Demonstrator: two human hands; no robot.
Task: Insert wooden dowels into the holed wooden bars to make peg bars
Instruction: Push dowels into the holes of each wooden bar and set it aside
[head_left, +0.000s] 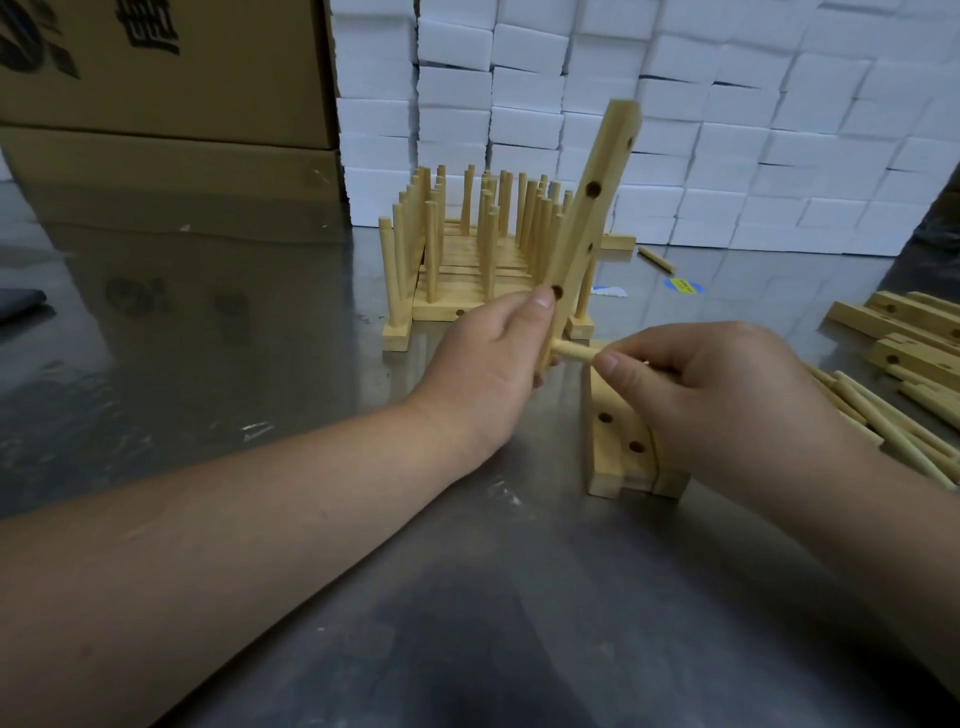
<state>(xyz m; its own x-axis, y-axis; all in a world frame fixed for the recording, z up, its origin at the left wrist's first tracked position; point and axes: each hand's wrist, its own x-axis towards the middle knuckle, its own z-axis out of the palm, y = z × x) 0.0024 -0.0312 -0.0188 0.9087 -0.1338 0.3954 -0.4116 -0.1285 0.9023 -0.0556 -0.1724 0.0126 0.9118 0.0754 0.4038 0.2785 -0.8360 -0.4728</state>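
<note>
Head view, looking down over a steel bench (260, 395). The left hand (493, 348) grips the lower end of a holed wooden bar (592, 192), thumb pressed on its face. The bar is held off the bench, tilted so its upper end leans up and to the right. Four holes along it show empty.

The right hand (727, 395) pinches a short wooden dowel (571, 355) between the thumb and curled fingers (621, 364). The dowel lies nearly level, with its tip at or just inside the bar's lowest hole. How deep it sits cannot be told.

The likely trouble is alignment. The bar hangs in the air with nothing bracing it, so a push that is off the hole's axis could jam the dowel crooked or leave it leaning. Because the left hand holds only one end, a hard push could also twist the bar in that grip.

Just behind the bar stands a stack of finished peg bars (467, 260) with their pegs upright. The bar's long free end could knock them if it swings.

Beneath the right hand two spare holed bars (618, 452) lie on the bench, where a dropped dowel could roll off them. At the right edge lie loose dowels (893, 421) and unfilled bars (904, 322).
</note>
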